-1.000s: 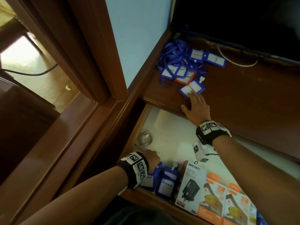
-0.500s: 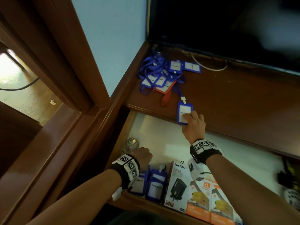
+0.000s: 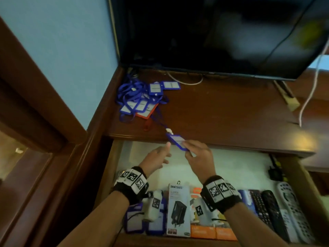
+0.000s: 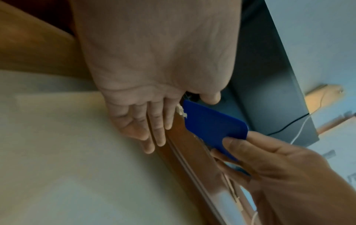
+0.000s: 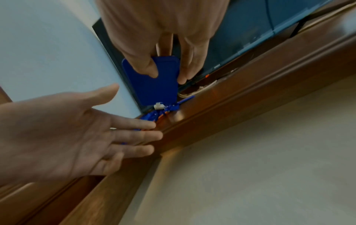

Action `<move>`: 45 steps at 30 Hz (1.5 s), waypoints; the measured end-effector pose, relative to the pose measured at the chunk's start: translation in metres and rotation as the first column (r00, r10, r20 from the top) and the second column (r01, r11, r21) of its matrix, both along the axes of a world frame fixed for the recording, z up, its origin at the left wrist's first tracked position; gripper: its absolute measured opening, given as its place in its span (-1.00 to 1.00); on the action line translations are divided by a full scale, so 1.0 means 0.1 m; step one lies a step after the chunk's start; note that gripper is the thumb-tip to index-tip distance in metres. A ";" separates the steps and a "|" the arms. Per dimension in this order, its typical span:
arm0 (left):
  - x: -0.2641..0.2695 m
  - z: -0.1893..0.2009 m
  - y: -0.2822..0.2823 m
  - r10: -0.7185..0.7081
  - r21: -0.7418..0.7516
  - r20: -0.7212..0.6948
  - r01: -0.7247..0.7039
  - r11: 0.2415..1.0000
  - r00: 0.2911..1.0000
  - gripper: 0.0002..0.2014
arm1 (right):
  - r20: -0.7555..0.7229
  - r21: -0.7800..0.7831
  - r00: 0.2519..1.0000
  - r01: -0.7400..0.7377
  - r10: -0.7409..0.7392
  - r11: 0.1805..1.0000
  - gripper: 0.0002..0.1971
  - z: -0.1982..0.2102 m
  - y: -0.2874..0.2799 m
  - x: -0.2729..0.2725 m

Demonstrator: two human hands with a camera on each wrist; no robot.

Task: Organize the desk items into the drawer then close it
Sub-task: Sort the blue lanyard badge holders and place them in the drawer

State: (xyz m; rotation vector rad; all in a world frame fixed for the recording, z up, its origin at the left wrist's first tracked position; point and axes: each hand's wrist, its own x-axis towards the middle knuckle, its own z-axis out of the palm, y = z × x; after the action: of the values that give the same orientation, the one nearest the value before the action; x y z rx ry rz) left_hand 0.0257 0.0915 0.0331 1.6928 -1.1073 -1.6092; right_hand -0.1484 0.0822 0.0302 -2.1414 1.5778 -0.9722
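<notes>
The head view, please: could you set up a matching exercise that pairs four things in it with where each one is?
Things:
1. blue badge
2. orange badge
3. charger box
4. remotes

Places:
A. drawer, right end
B. pinched by the right hand at the desk edge
C. drawer front, between the wrists
D. on the desk, in the lanyard pile

Pairs: 1-B, 2-D, 3-C, 4-A
</notes>
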 end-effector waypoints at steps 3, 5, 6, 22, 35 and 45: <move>-0.17 0.23 -0.11 0.117 0.080 -0.184 -0.104 0.991 0.976 -0.47 | -0.039 -0.063 0.998 -0.043 0.041 0.997 -0.62 0.10 0.04 -0.11; -0.26 0.32 -0.18 0.149 0.089 -0.222 -0.132 0.987 0.964 -0.58 | -0.074 -0.081 0.996 -0.056 0.050 0.995 -0.62 0.14 0.05 -0.20; -0.30 0.34 -0.20 0.150 0.076 -0.216 -0.137 0.988 0.965 -0.64 | -0.090 -0.091 0.994 -0.066 0.058 0.994 -0.63 0.14 0.07 -0.25; -0.31 0.74 -0.34 -0.158 -0.338 0.398 0.305 0.890 0.903 -0.56 | 0.616 0.453 0.774 -0.194 -0.148 0.870 -0.80 0.62 -0.11 -0.55; 0.16 0.83 -0.08 -0.346 -0.231 0.548 0.535 0.813 0.762 -0.57 | 0.846 0.528 0.453 -0.640 -0.282 0.558 -0.54 0.91 -0.68 0.08; 0.54 0.49 -0.26 -0.191 -0.168 0.656 0.388 0.906 0.730 -0.52 | 0.938 0.322 0.291 -0.520 -0.190 0.791 -0.64 1.68 -1.35 -0.02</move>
State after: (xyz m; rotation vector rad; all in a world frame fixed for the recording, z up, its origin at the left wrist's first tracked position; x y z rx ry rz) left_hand 0.0797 0.0657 0.0818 1.9665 -1.9270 -0.9467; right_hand -0.1502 -0.0530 0.1980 -0.8273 0.7561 -1.1250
